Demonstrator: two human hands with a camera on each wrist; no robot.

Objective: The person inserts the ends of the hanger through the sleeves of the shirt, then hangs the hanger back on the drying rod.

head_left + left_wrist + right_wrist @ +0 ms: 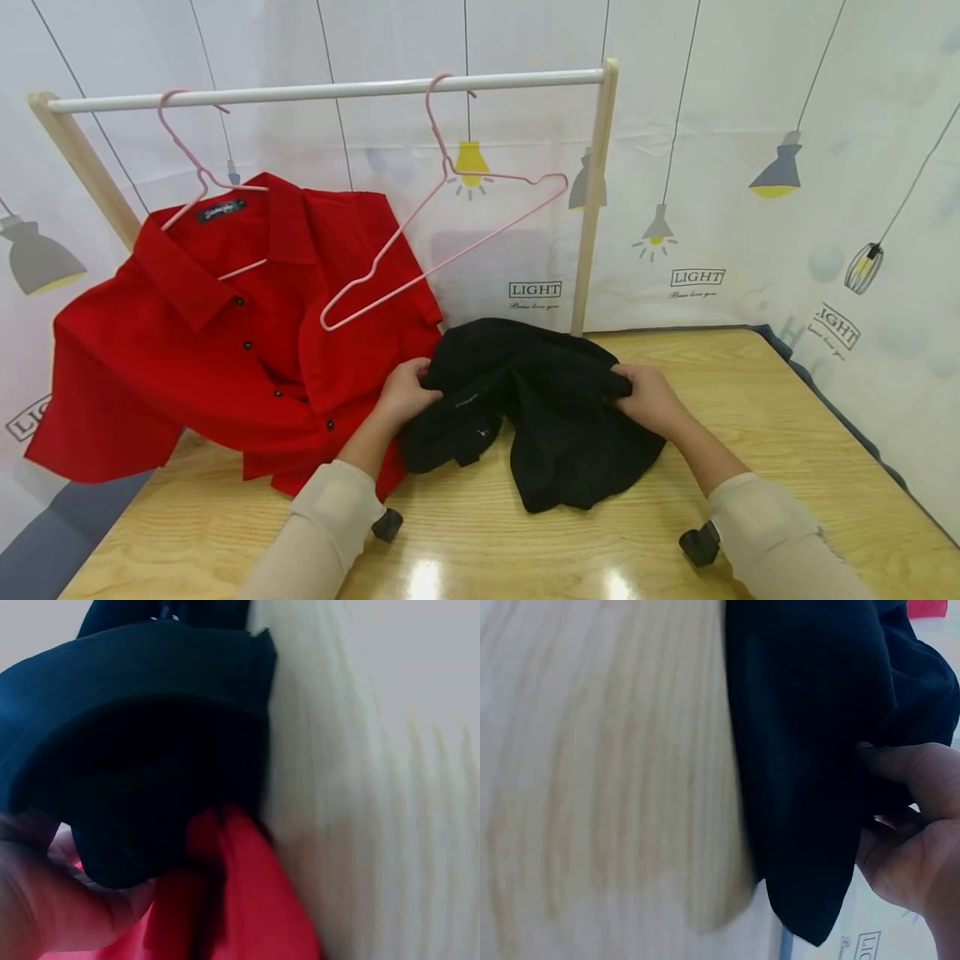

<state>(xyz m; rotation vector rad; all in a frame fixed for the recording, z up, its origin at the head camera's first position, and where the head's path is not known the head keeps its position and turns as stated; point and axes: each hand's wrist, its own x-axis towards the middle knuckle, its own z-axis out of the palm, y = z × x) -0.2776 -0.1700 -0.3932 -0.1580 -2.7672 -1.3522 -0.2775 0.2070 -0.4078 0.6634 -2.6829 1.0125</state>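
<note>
Left hand point(407, 392) and right hand point(651, 402) each grasped a side of a black garment point(562, 417).
The white backdrop point(712, 108), patterned with pendant lamps, read "LIGHT" in several boxed prints, the script beneath too small to read surely; before it stood a wood-grained table point(750, 400) and a clothes rack point(337, 90) with a white rail; a red button-up shirt point(187, 358) hung at the rail's left, a dark label point(220, 210) in its collar bearing illegible pale script; the black garment was bunched low over the table, just right of the shirt, its small white lettering point(471, 400) unreadable; a pink hanger point(447, 167) hung above it; left thumb and fingers pinched its left edge, right thumb and fingers its right.
</note>
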